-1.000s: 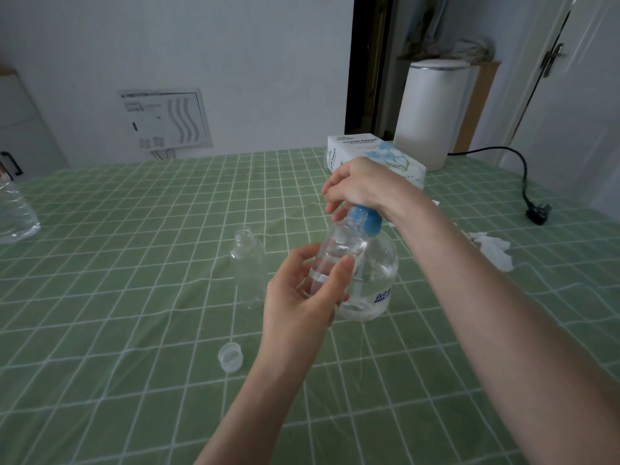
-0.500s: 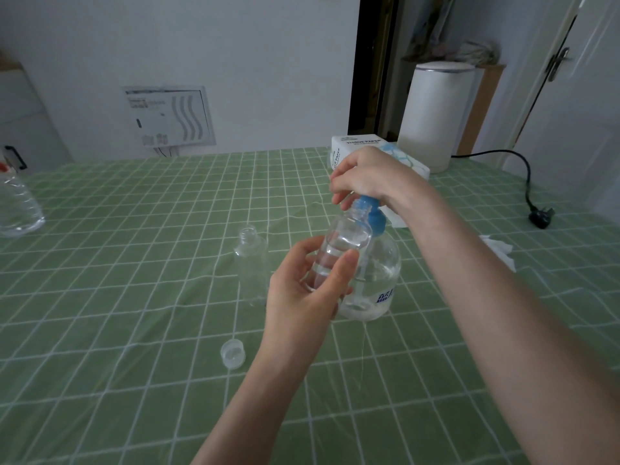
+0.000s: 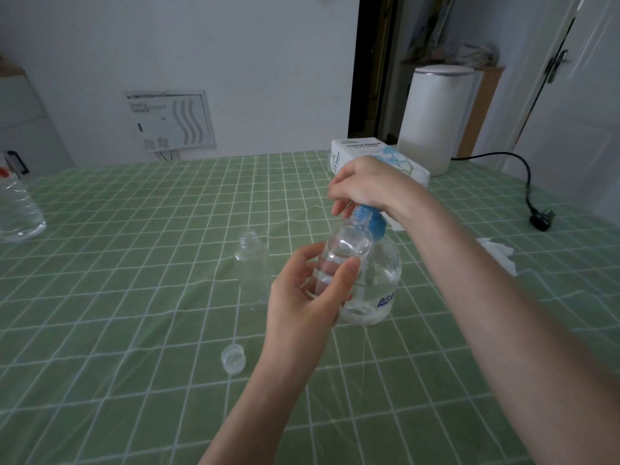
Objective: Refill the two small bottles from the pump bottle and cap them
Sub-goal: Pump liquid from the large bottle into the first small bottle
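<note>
My left hand (image 3: 303, 297) grips a small clear bottle (image 3: 344, 253), tilted with its mouth up under the blue pump head. The bottle holds some clear liquid. My right hand (image 3: 364, 184) curls over the top of the blue pump of the clear pump bottle (image 3: 382, 280), which stands on the green checked tablecloth (image 3: 134, 297). A second small clear bottle (image 3: 252, 260) stands upright and uncapped just left of my left hand. One clear cap (image 3: 233, 358) lies open side up on the cloth in front of it.
A tissue box (image 3: 352, 152) sits behind my right hand, with a white cylindrical appliance (image 3: 432, 119) further back and its black cord and plug (image 3: 540, 219) at the right. A crumpled tissue (image 3: 498, 256) lies right of my forearm. A large clear water bottle (image 3: 16, 206) stands at the far left.
My right hand stays on the pump head and my left hand keeps the small bottle at the nozzle. The view shifted slightly; nothing else moved.
</note>
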